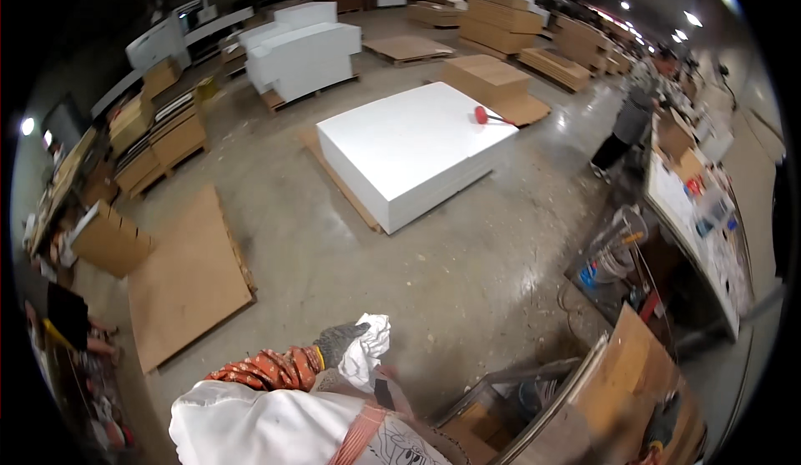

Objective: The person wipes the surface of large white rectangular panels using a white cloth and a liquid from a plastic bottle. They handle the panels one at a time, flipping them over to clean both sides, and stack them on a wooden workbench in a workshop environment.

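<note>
My left hand (pixel 340 345), in a grey glove with a yellow cuff, is closed around a crumpled white rag (pixel 365 355). An orange patterned sleeve (pixel 275 368) covers that forearm, held out in front of my white top. At the lower right, my right hand (pixel 664 422), also in a dark grey glove, is over a worn wooden tabletop (pixel 616 375). Its fingers are too dark and small to make out. Farther ahead, a stack of large white panels (pixel 417 135) lies on a pallet, with a red-headed mallet (pixel 481 115) on top.
A flat brown board (pixel 188 277) lies on the floor at left. More white panels (pixel 302 56) and brown board stacks (pixel 499 25) stand farther back. At right, a person (pixel 632 115) stands by a long cluttered bench (pixel 680 206). Another person's dark clothing (pixel 67 311) shows at far left.
</note>
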A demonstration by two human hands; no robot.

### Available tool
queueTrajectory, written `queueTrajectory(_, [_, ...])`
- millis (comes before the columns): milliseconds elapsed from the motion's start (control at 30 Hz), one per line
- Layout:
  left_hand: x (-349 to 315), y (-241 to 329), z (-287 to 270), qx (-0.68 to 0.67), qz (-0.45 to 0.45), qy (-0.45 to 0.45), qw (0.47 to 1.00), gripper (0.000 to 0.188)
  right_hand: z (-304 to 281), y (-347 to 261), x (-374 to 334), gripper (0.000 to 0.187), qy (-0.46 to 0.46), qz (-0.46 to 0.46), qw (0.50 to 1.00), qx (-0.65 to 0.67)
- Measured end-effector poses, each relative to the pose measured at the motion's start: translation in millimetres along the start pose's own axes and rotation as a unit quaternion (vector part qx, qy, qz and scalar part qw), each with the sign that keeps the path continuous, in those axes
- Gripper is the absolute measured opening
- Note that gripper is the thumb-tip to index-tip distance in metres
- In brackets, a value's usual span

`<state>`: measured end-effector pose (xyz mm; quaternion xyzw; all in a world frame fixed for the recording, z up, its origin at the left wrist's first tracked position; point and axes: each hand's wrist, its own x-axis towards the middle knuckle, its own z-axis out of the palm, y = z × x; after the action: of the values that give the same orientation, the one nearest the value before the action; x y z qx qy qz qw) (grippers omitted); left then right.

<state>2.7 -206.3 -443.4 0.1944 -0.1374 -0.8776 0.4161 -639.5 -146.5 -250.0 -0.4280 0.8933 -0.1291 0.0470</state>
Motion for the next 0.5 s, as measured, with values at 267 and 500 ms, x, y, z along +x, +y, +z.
queueTrajectory(267, [94.5,38.4,26.2,0.066,-0.015,0.114,0.991,0.041,19.8,-77.2,84.8,0.051,0.080,-0.046,0.995,0.049])
queueTrajectory(500, [173.4,53.0,16.8,0.209,-0.023,0.105,0.972,0.042,9.2,-67.8,81.4,0.042,0.188,-0.035,0.970,0.152])
